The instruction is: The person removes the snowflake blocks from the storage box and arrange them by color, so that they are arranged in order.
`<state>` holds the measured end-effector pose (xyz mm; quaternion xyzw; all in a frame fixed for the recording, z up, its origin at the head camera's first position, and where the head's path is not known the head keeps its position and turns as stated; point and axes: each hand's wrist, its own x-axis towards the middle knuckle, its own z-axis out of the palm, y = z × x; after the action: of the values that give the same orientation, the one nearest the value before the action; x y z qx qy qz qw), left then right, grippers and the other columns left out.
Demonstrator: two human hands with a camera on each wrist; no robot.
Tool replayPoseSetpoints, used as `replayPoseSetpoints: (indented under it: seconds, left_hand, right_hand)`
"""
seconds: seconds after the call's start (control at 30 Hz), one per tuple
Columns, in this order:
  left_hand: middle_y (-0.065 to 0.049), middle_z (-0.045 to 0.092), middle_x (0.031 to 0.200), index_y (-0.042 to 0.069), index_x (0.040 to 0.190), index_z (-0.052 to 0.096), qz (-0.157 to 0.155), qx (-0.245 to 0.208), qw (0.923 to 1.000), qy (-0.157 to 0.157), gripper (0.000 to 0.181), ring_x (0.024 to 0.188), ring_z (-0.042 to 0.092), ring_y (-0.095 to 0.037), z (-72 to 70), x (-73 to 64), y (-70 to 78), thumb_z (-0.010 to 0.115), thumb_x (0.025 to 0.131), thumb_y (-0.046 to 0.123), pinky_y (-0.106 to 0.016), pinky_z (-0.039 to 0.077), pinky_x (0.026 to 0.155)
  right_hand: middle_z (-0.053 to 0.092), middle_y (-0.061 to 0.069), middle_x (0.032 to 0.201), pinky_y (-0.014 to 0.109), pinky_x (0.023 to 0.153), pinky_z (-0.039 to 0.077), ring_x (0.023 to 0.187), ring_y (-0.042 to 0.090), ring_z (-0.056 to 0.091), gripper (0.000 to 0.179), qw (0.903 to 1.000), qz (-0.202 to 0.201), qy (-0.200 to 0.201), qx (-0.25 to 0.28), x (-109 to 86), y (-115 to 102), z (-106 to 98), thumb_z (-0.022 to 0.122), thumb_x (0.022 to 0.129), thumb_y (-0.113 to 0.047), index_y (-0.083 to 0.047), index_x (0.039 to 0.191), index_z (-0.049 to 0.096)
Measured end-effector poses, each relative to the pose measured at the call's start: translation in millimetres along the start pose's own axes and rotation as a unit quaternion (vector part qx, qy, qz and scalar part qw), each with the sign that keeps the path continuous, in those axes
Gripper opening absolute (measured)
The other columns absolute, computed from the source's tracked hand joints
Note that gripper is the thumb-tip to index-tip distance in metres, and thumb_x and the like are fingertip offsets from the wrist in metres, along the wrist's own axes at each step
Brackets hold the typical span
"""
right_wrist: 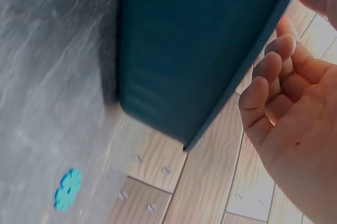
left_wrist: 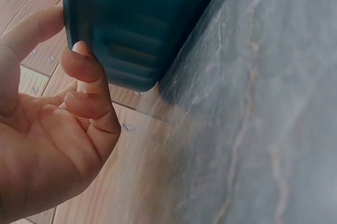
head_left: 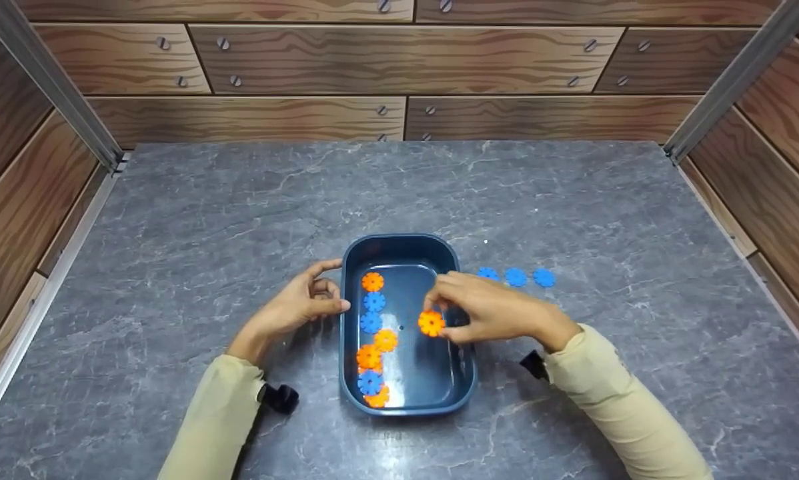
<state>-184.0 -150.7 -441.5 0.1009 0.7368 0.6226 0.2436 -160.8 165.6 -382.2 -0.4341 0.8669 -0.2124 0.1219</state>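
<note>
My right hand (head_left: 489, 310) is over the right side of a dark blue plastic tub (head_left: 407, 412). Its thumb and fingertips pinch an orange notched disc (head_left: 431, 323), a flower-shaped building piece; in the right wrist view the tub wall hides the disc. At the tub's left rim is my left hand (head_left: 299, 300), thumb on the rim and fingers bent against the outer wall (left_wrist: 131, 34). Inside, along the left side, lie several orange and blue discs, among them a top orange one (head_left: 373, 282) and a blue one (head_left: 371, 383). Some overlap.
Right of the tub, blue notched discs lie in a row on the grey marbled table (head_left: 239, 200), one (head_left: 544, 277) farthest right. My right hand partly covers the nearest. Wood-patterned panels (head_left: 399, 60) and metal posts (head_left: 53, 87) enclose the table at the back and sides.
</note>
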Motion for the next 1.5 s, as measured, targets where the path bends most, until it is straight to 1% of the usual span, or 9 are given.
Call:
replayPoseSetpoints:
  seconds: [0.27, 0.33, 0.53, 0.7, 0.93, 1.13, 1.37, 1.5]
  left_hand:
    - [0.001, 0.056, 0.085, 0.005, 0.147, 0.027, 0.005, -0.001, 1.0000, -0.003, 0.076, 0.065, 0.045, -0.010, -0.3, 0.0, -0.7, 0.071, 0.085, 0.011, -0.021, 0.035, 0.057]
    - [0.001, 0.057, 0.085, 0.005, 0.147, 0.027, 0.004, -0.004, 1.0000, -0.004, 0.077, 0.066, 0.046, -0.009, -0.1, 0.3, -0.8, 0.071, 0.085, 0.012, -0.021, 0.035, 0.057]
    - [0.001, 0.057, 0.084, 0.005, 0.148, 0.027, 0.003, -0.011, 0.9999, -0.002, 0.077, 0.065, 0.045, -0.010, 0.4, -0.4, -1.0, 0.071, 0.085, 0.011, -0.022, 0.036, 0.058]
    - [0.001, 0.056, 0.084, 0.005, 0.147, 0.027, 0.005, -0.008, 1.0000, -0.001, 0.076, 0.064, 0.044, -0.009, 0.5, 0.0, -0.2, 0.071, 0.085, 0.011, -0.022, 0.036, 0.057]
    - [0.000, 0.056, 0.084, 0.005, 0.147, 0.028, 0.004, -0.005, 1.0000, 0.003, 0.076, 0.064, 0.044, -0.010, -0.4, 0.8, 0.2, 0.071, 0.085, 0.011, -0.023, 0.036, 0.057]
    - [0.000, 0.056, 0.085, 0.006, 0.147, 0.028, 0.001, -0.003, 1.0000, 0.000, 0.076, 0.064, 0.044, -0.010, -0.1, 0.8, 0.4, 0.072, 0.085, 0.013, -0.023, 0.036, 0.058]
    - [0.000, 0.055, 0.085, 0.004, 0.147, 0.027, 0.006, -0.009, 0.9999, -0.006, 0.076, 0.064, 0.043, -0.009, 0.0, -0.3, 0.0, 0.071, 0.085, 0.011, -0.022, 0.035, 0.057]
    - [0.001, 0.055, 0.085, 0.004, 0.147, 0.027, 0.004, -0.012, 0.9999, -0.004, 0.076, 0.064, 0.044, -0.009, 0.5, -1.0, 0.0, 0.071, 0.085, 0.011, -0.022, 0.035, 0.057]
  right_hand:
    - [0.057, 0.000, 0.098, 0.028, 0.079, 0.044, 0.089, 0.016, 0.051, 0.028, 0.9994, 0.020, 0.027, 0.006, -15.5, 12, -8, 0.069, 0.084, -0.017, -0.014, 0.110, 0.060]
    - [0.057, 0.000, 0.098, 0.029, 0.080, 0.045, 0.089, 0.017, 0.052, 0.028, 0.9991, 0.021, 0.036, 0.009, -19.6, 14, -10, 0.069, 0.083, -0.015, -0.013, 0.110, 0.060]
    - [0.059, -0.001, 0.100, 0.030, 0.085, 0.048, 0.093, 0.012, 0.055, 0.031, 0.9977, 0.027, 0.060, 0.013, -30.9, 21, -16, 0.069, 0.079, -0.011, -0.012, 0.109, 0.060]
    - [0.059, -0.002, 0.100, 0.029, 0.083, 0.048, 0.092, 0.011, 0.054, 0.032, 0.9966, 0.036, 0.072, 0.015, -38.8, 28, -17, 0.069, 0.077, -0.009, -0.012, 0.107, 0.060]
    - [0.060, -0.001, 0.102, 0.029, 0.083, 0.048, 0.091, 0.010, 0.053, 0.030, 0.9951, 0.068, 0.071, 0.008, -46.1, 36, -13, 0.068, 0.078, -0.010, -0.012, 0.107, 0.059]
    - [0.060, 0.002, 0.103, 0.031, 0.085, 0.050, 0.094, 0.013, 0.056, 0.031, 0.9942, 0.080, 0.073, 0.006, -52.1, 42, -11, 0.068, 0.078, -0.009, -0.009, 0.107, 0.060]
    - [0.059, -0.001, 0.102, 0.030, 0.085, 0.049, 0.093, 0.011, 0.055, 0.031, 0.9914, 0.115, 0.064, 0.002, -61.4, 48, -8, 0.068, 0.078, -0.012, -0.012, 0.107, 0.059]
    - [0.058, -0.002, 0.099, 0.029, 0.082, 0.048, 0.091, 0.010, 0.052, 0.031, 0.9909, 0.122, 0.058, -0.001, -65.9, 53, -4, 0.069, 0.078, -0.012, -0.013, 0.107, 0.059]
